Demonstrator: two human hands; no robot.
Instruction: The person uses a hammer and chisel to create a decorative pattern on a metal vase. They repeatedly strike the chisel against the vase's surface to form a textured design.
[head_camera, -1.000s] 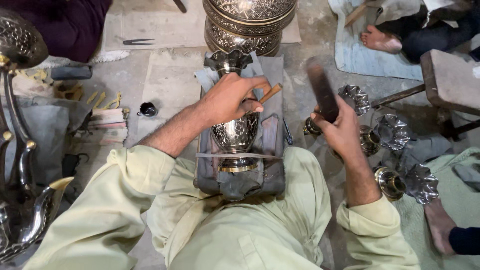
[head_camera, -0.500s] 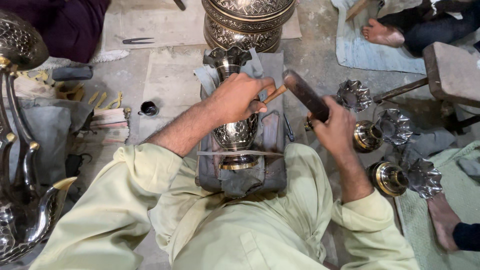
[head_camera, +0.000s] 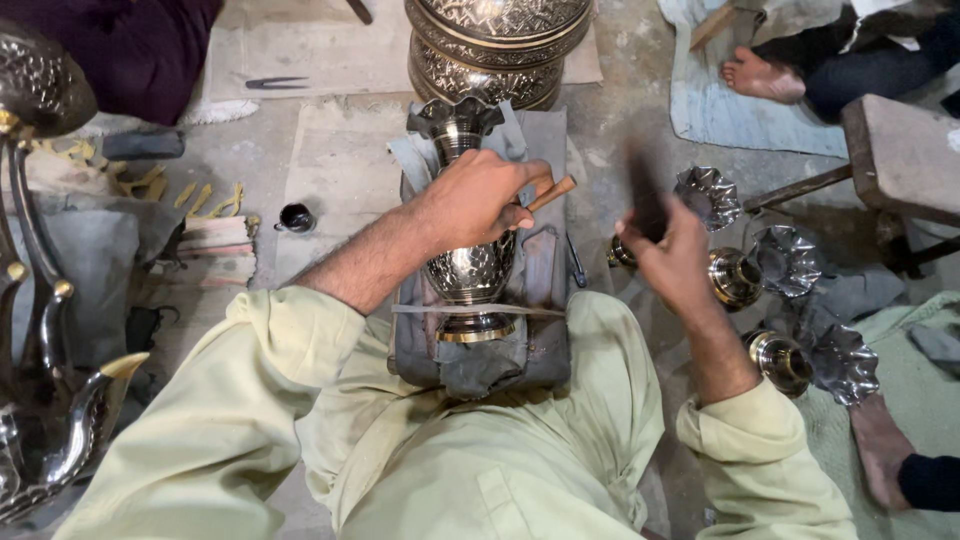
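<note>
Clearly an engraving stroke in hand: chisel set on a brass vase, hammer raised.

Left hand (head_camera: 480, 200) closes around a wooden-handled chisel (head_camera: 550, 192), its tip hidden on the vase (head_camera: 470, 270), which lies strapped on a grey padded block (head_camera: 545, 330) across the lap. Right hand (head_camera: 670, 260) grips a dark hammer (head_camera: 645, 195), blurred. Judging by this, the blow should land squarely on the chisel's end, light and even, with the left hand braced on the vase so the tip cannot skid. Finished fluted vases (head_camera: 790, 260) stand near.
</note>
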